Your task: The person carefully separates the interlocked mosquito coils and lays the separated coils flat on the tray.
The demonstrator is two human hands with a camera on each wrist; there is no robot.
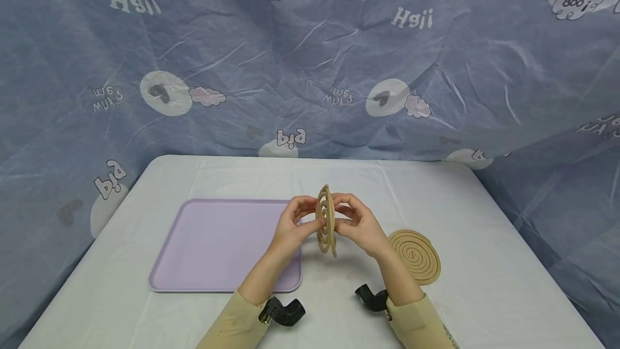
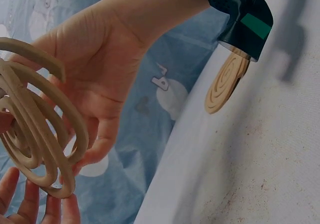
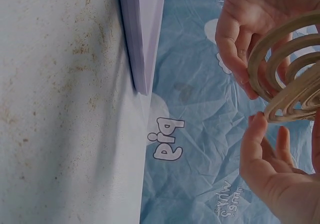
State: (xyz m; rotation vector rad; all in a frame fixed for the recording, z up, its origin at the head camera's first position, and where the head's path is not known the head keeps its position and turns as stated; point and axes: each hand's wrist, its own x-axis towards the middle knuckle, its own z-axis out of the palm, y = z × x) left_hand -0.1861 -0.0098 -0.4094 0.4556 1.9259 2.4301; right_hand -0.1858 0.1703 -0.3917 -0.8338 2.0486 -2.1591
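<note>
Both hands meet in mid-air above the table's middle, holding one tan spiral coil upright, edge-on to the head camera. Left hand grips the coil from the left side, fingers curled round its rings; right hand pinches it from the right, thumb and fingers closed on the rings (the coil's loops look partly pulled apart into two interleaved spirals, clearest in the left wrist view). In the right wrist view the same coil sits between the two hands, fingertips touching its rim. Coil is off the surface, touching only the hands. A second coil lies flat on the table, just right of the right forearm, near side. A lilac tray lies flat to the left, its right edge under the left forearm. Both rest on a white table cover. Black wrist-camera mounts sit at both beige sleeves. Far behind hangs a blue cartoon-print cloth.
</note>
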